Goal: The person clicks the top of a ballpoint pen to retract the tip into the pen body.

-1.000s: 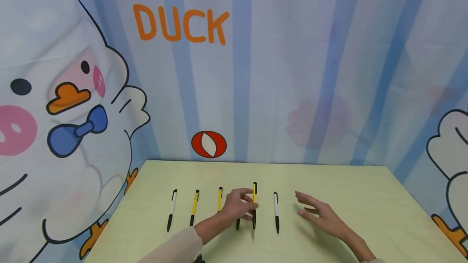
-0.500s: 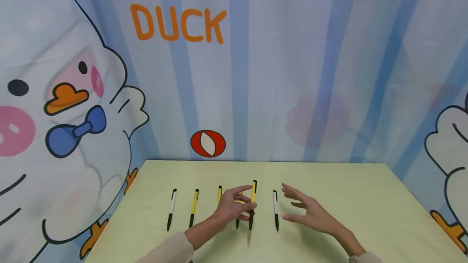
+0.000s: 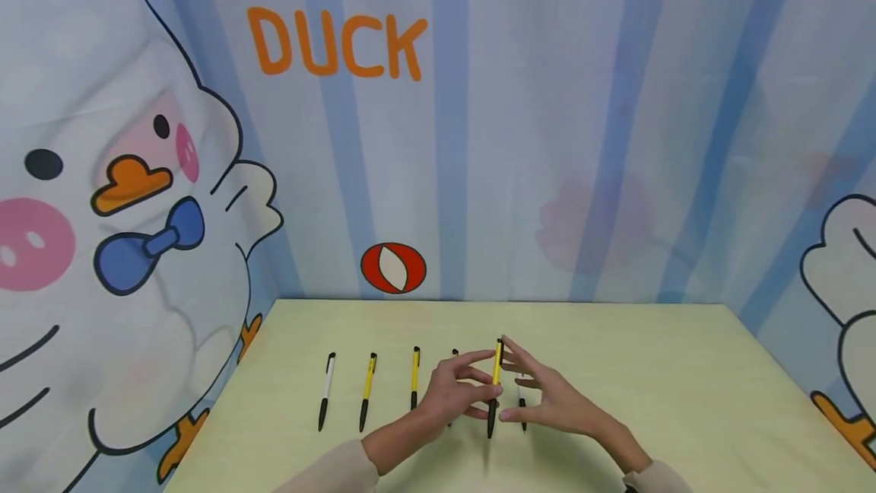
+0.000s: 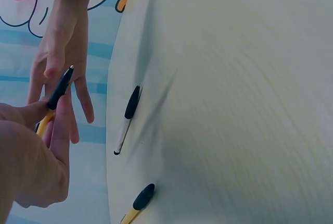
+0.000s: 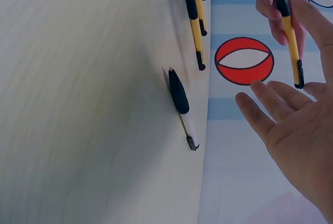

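My left hand (image 3: 452, 395) pinches a yellow ballpoint pen (image 3: 496, 373) with a black grip, holding it nearly upright above the table, black tip down. My right hand (image 3: 560, 402) faces it from the right, thumb and fingers spread around the pen. In the right wrist view, the held pen's black top end hangs close to the right fingers (image 5: 278, 101); I cannot tell whether they touch it. A white pen (image 5: 179, 99) with a black grip lies on the table below, partly hidden by the right hand in the head view.
Left of the hands, a white pen (image 3: 327, 392) and two yellow pens (image 3: 368, 392) lie spaced in a row on the pale yellow table (image 3: 636, 348). Another yellow pen (image 3: 455, 353) is mostly hidden behind the left hand. A printed curtain (image 3: 520, 135) rises behind the table.
My left hand has carried the yellow pen slightly to the right. My right hand has moved left, over the white pen, until its spread fingers came up beside the held pen.
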Action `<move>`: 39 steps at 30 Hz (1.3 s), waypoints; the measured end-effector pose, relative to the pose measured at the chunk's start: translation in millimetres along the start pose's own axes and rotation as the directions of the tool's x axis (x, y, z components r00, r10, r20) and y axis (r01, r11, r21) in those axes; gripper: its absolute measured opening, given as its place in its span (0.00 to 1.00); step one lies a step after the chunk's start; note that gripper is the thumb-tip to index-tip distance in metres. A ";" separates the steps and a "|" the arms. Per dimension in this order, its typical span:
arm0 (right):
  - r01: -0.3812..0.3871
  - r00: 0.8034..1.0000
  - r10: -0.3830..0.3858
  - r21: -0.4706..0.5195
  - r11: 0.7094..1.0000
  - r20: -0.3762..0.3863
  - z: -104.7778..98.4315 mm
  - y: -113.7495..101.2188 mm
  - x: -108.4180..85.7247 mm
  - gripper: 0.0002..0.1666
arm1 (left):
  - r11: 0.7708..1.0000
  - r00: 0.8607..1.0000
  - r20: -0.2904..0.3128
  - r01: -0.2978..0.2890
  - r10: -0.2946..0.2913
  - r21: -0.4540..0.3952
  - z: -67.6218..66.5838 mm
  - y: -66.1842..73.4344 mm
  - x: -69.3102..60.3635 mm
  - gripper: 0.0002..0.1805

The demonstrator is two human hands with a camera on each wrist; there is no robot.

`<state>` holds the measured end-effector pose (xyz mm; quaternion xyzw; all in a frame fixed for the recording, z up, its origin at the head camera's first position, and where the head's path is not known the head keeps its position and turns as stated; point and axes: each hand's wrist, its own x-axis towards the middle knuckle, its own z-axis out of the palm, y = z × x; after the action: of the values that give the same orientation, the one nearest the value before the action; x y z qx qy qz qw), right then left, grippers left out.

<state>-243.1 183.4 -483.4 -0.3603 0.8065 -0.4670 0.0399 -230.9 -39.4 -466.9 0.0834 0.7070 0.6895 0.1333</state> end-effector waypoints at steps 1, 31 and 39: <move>-0.004 1.000 0.004 0.003 1.000 0.002 0.8 -0.2 0.7 0.63 | 1.000 1.000 0.000 -0.002 0.002 -0.010 0.8 -0.3 0.3 0.31; -0.127 0.987 0.114 0.106 0.986 0.117 7.5 8.3 32.4 0.62 | 0.994 0.994 -0.070 0.083 -0.087 -0.070 -10.3 -6.7 4.6 0.31; -0.139 0.985 0.131 0.066 0.988 0.110 3.0 15.4 28.7 0.61 | 0.995 0.994 -0.065 0.090 -0.092 -0.042 -12.2 -8.6 4.1 0.32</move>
<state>-271.4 168.2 -489.4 -0.3274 0.8080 -0.4730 0.1273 -238.0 -50.0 -475.6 0.0252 0.7007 0.6987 0.1423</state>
